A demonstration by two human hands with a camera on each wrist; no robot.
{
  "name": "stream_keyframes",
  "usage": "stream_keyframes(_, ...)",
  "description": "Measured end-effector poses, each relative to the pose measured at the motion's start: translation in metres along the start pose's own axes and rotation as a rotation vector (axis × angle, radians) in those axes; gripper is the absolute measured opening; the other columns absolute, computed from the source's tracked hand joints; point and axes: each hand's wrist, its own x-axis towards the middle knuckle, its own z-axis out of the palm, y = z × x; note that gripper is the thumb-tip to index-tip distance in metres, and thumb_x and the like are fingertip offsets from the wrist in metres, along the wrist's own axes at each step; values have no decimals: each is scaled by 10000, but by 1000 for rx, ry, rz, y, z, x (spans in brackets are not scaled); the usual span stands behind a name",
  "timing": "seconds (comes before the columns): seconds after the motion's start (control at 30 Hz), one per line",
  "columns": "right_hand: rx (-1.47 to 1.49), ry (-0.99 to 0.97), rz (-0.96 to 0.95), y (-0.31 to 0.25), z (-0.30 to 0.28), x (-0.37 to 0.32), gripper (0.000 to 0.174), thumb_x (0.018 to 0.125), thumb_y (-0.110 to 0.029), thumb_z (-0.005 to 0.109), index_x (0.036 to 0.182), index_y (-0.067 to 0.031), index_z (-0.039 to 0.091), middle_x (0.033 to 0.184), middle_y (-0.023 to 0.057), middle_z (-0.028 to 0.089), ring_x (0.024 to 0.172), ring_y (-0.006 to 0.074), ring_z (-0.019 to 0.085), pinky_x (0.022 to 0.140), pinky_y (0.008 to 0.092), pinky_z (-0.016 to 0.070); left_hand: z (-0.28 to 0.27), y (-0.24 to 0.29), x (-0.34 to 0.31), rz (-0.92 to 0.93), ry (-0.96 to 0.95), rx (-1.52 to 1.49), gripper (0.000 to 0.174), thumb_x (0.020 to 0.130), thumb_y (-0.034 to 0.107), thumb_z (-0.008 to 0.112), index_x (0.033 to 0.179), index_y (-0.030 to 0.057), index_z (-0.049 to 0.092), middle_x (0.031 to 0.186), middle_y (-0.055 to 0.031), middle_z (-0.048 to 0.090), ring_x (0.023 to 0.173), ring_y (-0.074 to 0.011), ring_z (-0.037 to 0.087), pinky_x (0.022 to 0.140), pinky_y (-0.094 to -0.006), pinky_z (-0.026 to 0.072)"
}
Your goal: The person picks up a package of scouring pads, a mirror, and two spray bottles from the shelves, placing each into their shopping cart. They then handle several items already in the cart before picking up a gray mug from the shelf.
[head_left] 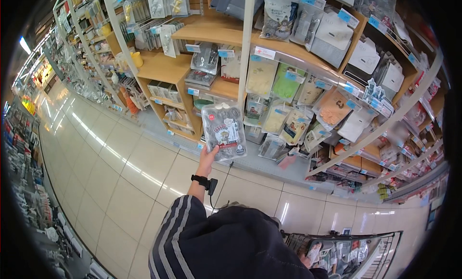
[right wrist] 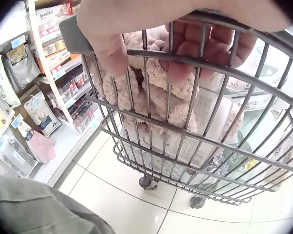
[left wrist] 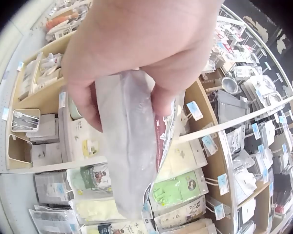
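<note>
- Fingers of the left hand (head_left: 207,159): curled round the lower left edge of a clear flat package (head_left: 224,130); pinched, thumb on the printed face, other fingers behind.
- Wrist just below is wrapped by a black strap (head_left: 200,181) carrying a small camera; arm covered by a dark sleeve (head_left: 172,231) with grey stripes.
- Package is held up in front of the shelving, printed face turned to the head camera; seen nearly edge-on from the left wrist.
- Behind it, wooden shelving (head_left: 211,34) is stocked with bagged goods; blue price tags fitted.
- Right of the package, a green pack (head_left: 287,80) and an orange pack (head_left: 332,110) are hung among others.
- Lower right: wire shopping cart (right wrist: 185,130) stood on tiled floor (right wrist: 112,202), castors visible.
- Right hand (right wrist: 136,19): cart's top rim is gripped, thumb outside, fingers bent over to the inside of the bars.
- Pinkish fluffy item (right wrist: 158,100) is held in the cart, just below that hand; other packaged goods stacked to its right.
</note>
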Motion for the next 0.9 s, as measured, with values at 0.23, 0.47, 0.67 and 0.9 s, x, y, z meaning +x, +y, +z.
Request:
stream_keyframes(0.23,57,14,69,3,1,-6,575,756,-433,625,1031,72,626,986,257,636,1024,418,583,896,463,457,-57,23,31,18,3,-124,461,893,180,669,1294,47,486,1217,-64,601,1082,-170,581,929,-315,445)
stream_keyframes(0.47,269,200,36,5,11,-42,700,754,-498,615,1143,84,588,1210,290,551,1075,447,545,925,474,446,-103,58,38,-51,4,-159,434,872,198,697,1240,46,524,1184,-66,612,1070,-170,581,909,-327,457)
stream_keyframes(0.67,285,39,105,-7,22,-53,569,811,-396,583,1231,-15,538,1227,235,559,1145,402,521,970,479,411,-158,89,13,-107,-27,-104,430,861,195,711,1220,35,537,1168,-70,614,1069,-167,576,909,-328,454)
stream_keyframes(0.9,318,48,149,-62,-4,-161,517,800,-342,593,1140,47,591,1219,284,528,1124,406,514,972,457,419,-219,133,6,-52,-54,-78,422,883,190,684,1239,30,525,1182,-67,610,1065,-159,578,910,-310,451)
